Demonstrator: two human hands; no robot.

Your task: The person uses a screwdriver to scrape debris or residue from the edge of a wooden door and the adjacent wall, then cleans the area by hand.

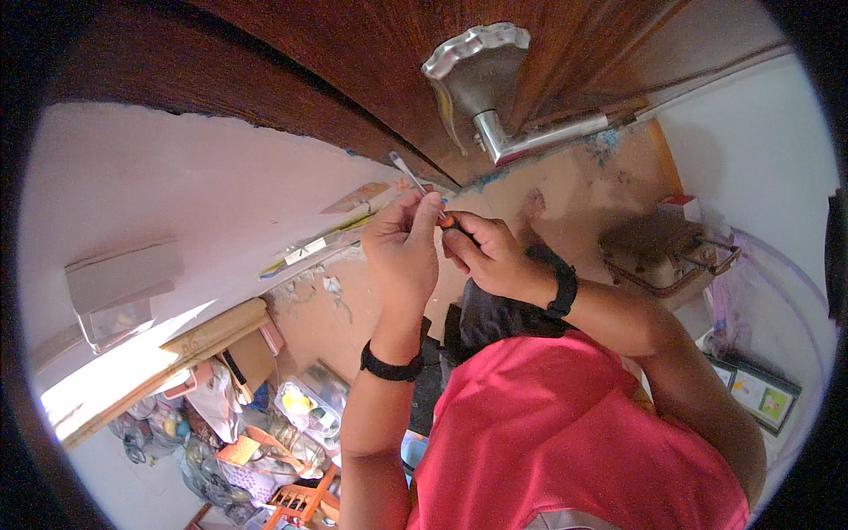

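Holding a slim screwdriver (410,174) between both hands: with right hand (486,254) curled snugly around the dark handle, and with left hand (402,247) pinched narrow, thumb and fingertips on the pale shaft just ahead of the orange collar (448,221). Pointing the shaft up and leftward out of the grip, near the narrow gap between a brown wooden door (389,53) and its frame (256,97); cannot tell touching or apart at the tip. Above and to the right of the grip, close to a silvery door handle (488,88) with a scalloped plate. To the left of the grip, beside a pale wall (230,185). Below the grip, wearing a black band on each wrist and a pinkish-red shirt (574,424). Well below and left of the grip, among clutter on the floor, with plastic bags (208,468) and a clear container (309,411). Far below and right, with framed pictures (764,397).
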